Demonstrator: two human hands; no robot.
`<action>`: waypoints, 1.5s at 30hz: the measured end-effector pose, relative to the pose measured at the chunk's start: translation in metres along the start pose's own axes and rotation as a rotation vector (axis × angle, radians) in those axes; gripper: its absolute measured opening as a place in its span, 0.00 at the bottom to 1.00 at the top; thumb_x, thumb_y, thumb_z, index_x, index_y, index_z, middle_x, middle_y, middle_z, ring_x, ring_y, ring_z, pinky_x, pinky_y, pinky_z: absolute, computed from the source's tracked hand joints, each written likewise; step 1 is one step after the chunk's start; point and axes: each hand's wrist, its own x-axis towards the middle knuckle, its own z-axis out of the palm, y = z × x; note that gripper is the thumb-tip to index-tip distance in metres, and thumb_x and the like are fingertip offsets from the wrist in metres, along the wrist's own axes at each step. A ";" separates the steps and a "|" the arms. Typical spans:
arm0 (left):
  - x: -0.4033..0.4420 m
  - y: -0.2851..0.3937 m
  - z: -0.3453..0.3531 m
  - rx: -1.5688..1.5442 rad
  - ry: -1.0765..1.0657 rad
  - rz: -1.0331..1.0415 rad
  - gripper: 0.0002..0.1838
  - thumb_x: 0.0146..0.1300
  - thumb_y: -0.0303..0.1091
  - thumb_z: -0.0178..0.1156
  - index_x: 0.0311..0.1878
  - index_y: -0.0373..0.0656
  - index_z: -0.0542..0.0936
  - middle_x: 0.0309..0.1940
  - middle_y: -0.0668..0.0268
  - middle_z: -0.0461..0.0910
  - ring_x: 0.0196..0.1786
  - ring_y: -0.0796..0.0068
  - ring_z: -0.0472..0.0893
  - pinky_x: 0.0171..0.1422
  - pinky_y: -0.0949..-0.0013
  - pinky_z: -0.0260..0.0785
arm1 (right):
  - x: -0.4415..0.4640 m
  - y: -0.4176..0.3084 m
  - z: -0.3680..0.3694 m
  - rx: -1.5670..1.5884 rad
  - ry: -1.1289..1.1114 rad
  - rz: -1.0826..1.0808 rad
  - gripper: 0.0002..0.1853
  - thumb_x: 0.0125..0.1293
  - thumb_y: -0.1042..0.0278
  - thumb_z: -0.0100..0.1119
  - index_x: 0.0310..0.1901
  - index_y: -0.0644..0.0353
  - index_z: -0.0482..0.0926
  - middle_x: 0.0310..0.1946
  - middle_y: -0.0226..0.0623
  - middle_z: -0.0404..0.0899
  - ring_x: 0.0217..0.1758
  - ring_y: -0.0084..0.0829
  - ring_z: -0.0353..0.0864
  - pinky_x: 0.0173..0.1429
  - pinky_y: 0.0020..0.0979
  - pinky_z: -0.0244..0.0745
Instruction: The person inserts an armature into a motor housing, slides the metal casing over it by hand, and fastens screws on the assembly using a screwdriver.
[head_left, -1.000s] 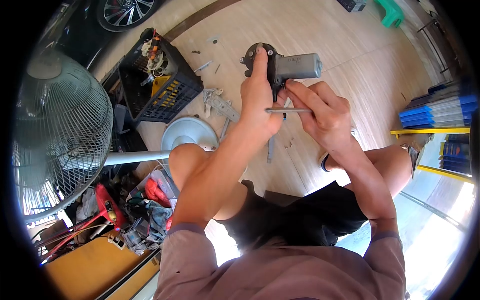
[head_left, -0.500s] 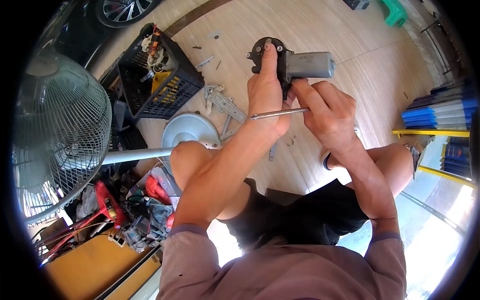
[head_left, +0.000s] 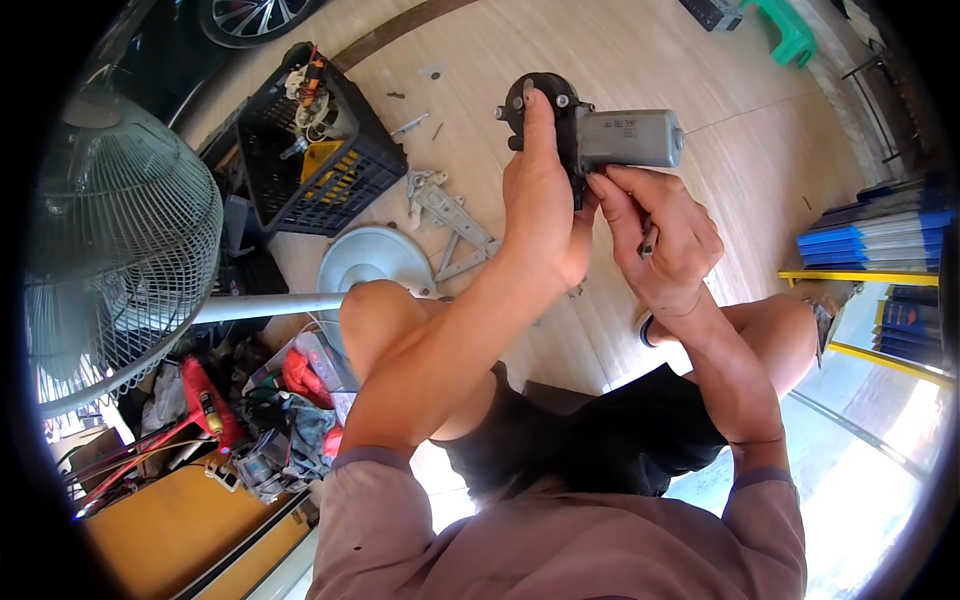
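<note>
A motor (head_left: pixel 630 138) with a silver cylinder and a black round housing is held up above the floor. My left hand (head_left: pixel 540 190) is closed round the black housing, its thumb lying on top. Just under the silver cylinder, the thumb and forefinger of my right hand (head_left: pixel 665 235) pinch at the motor's lower edge; what lies between those fingertips is hidden. A screwdriver (head_left: pixel 648 238) is tucked in the curled fingers of my right hand, with only a short piece of it showing.
A black crate (head_left: pixel 335 185) of parts stands at the upper left, beside a large fan (head_left: pixel 130 240). Metal brackets (head_left: pixel 452 222) lie on the floor near the fan's round base (head_left: pixel 375 262). Clutter fills the lower left. Blue booklets (head_left: pixel 875 240) sit on a yellow-edged shelf at the right.
The motor and both hands have shifted to the right. The screwdriver, which lay across my left wrist, has turned so that its shaft no longer shows there.
</note>
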 end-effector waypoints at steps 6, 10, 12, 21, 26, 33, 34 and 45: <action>-0.006 0.003 0.008 0.017 0.042 0.009 0.27 0.73 0.65 0.50 0.45 0.48 0.78 0.39 0.71 0.79 0.43 0.77 0.79 0.51 0.69 0.74 | 0.001 0.003 0.008 -0.027 0.054 -0.026 0.11 0.53 0.80 0.76 0.38 0.66 0.84 0.28 0.39 0.85 0.26 0.35 0.84 0.28 0.30 0.77; -0.004 0.003 0.007 0.043 0.049 0.040 0.27 0.73 0.66 0.50 0.45 0.48 0.77 0.39 0.71 0.79 0.44 0.77 0.79 0.50 0.68 0.74 | 0.004 0.006 0.008 -0.049 0.046 -0.029 0.11 0.54 0.81 0.75 0.38 0.66 0.84 0.29 0.40 0.85 0.26 0.35 0.84 0.29 0.30 0.78; -0.001 0.001 0.005 0.038 0.044 0.070 0.28 0.73 0.65 0.50 0.45 0.47 0.77 0.39 0.71 0.79 0.43 0.78 0.79 0.49 0.68 0.74 | 0.004 0.007 0.009 -0.067 0.034 -0.040 0.11 0.54 0.81 0.75 0.39 0.66 0.84 0.29 0.40 0.85 0.26 0.35 0.85 0.29 0.30 0.79; -0.008 0.003 0.013 0.048 0.062 0.126 0.27 0.69 0.66 0.57 0.36 0.48 0.75 0.30 0.76 0.74 0.33 0.85 0.71 0.35 0.74 0.62 | 0.000 0.006 0.004 -0.003 -0.029 0.046 0.11 0.56 0.81 0.73 0.41 0.65 0.85 0.32 0.40 0.86 0.30 0.36 0.87 0.32 0.30 0.80; -0.006 0.003 0.008 0.027 0.040 0.132 0.26 0.69 0.65 0.57 0.37 0.48 0.75 0.30 0.76 0.75 0.33 0.85 0.72 0.34 0.74 0.62 | 0.000 0.006 0.002 0.034 -0.052 0.036 0.12 0.55 0.82 0.73 0.42 0.65 0.85 0.33 0.41 0.87 0.31 0.36 0.87 0.34 0.31 0.81; -0.005 -0.001 0.003 0.051 -0.003 0.164 0.28 0.73 0.64 0.52 0.48 0.44 0.78 0.40 0.70 0.80 0.44 0.77 0.80 0.52 0.69 0.74 | -0.001 0.005 0.003 0.041 -0.006 -0.029 0.13 0.53 0.82 0.73 0.42 0.66 0.85 0.32 0.42 0.86 0.31 0.38 0.87 0.33 0.31 0.81; -0.005 -0.001 0.003 0.048 0.006 0.158 0.28 0.72 0.64 0.53 0.48 0.44 0.78 0.40 0.70 0.80 0.44 0.77 0.80 0.52 0.69 0.74 | 0.000 0.006 0.003 0.041 -0.003 -0.047 0.13 0.53 0.82 0.73 0.42 0.66 0.85 0.32 0.42 0.86 0.31 0.37 0.87 0.33 0.31 0.80; -0.013 0.005 0.015 0.095 0.069 0.253 0.28 0.70 0.64 0.56 0.48 0.45 0.78 0.39 0.74 0.79 0.42 0.81 0.77 0.48 0.71 0.67 | -0.006 -0.001 0.007 0.255 -0.033 0.410 0.08 0.60 0.77 0.71 0.42 0.64 0.85 0.29 0.39 0.84 0.25 0.31 0.82 0.29 0.28 0.75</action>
